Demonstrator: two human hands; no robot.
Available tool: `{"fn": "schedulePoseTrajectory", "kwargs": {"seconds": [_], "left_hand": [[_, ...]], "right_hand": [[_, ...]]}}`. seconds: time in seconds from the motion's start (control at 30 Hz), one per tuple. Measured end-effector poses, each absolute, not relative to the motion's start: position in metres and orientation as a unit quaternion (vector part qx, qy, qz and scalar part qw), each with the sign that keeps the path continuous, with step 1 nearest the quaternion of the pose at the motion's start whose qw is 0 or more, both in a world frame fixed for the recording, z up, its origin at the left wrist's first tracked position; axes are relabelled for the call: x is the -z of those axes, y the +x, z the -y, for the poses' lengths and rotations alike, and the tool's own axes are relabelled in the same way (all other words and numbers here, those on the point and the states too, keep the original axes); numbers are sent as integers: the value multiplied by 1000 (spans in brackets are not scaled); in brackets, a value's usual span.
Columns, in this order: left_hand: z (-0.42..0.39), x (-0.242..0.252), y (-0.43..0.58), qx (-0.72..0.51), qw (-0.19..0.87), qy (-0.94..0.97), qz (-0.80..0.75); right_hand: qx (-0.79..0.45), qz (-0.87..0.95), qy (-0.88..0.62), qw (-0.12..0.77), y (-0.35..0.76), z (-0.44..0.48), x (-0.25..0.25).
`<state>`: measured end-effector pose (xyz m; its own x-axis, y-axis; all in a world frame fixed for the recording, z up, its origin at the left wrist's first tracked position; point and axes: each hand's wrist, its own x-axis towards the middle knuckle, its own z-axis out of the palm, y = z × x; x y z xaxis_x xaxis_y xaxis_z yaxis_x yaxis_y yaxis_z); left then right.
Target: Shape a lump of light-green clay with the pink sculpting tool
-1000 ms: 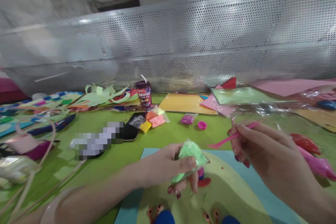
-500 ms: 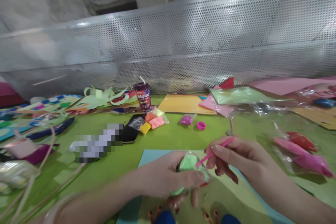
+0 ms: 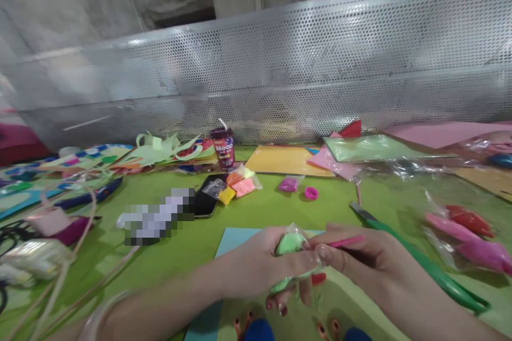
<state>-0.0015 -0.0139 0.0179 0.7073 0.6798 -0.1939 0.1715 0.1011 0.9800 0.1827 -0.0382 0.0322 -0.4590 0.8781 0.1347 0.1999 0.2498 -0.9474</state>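
Observation:
Wrapped round a clear bag of light green modelling clay (image 3: 291, 243), my left hand (image 3: 256, 266) is closed with its thumb on top. My right hand (image 3: 360, 261) pinches a thin pink stick (image 3: 349, 241), perhaps a clay tool, and its fingertips meet the bag's right side. The stick's lower end is hidden by the fingers. Below both hands lies a light blue sheet (image 3: 232, 234) bearing a yellow-green shape (image 3: 344, 314). Blue pieces (image 3: 259, 330) and small orange, eye-like pieces show at its lower edge. A small red piece (image 3: 319, 278) appears just under the bag.
Green-handled scissors (image 3: 444, 277) lie beside my right forearm. Bags of pink and red clay (image 3: 468, 229) rest at the right. Further back are a purple clay bag (image 3: 288, 185), a pink ring (image 3: 311, 193), a drink cup (image 3: 224, 149) and a black phone (image 3: 206, 205). Cables run at left.
My right hand has come down and left against the bag, and the pink stick now lies flatter. The scissors show more beyond that hand. The view has shifted slightly.

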Motion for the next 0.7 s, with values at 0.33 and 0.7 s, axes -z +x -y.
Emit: {"fn": "schedulePoseTrajectory", "kwargs": {"seconds": [0.33,0.7], "left_hand": [[11,-19,-1,-182,672,644,-317],[11,-11,-3,-163,668,648,-328]], "right_hand": [[-464,545,-446,537,178,49,-28],[-456,560,-378,579,196,32,-26]]}}
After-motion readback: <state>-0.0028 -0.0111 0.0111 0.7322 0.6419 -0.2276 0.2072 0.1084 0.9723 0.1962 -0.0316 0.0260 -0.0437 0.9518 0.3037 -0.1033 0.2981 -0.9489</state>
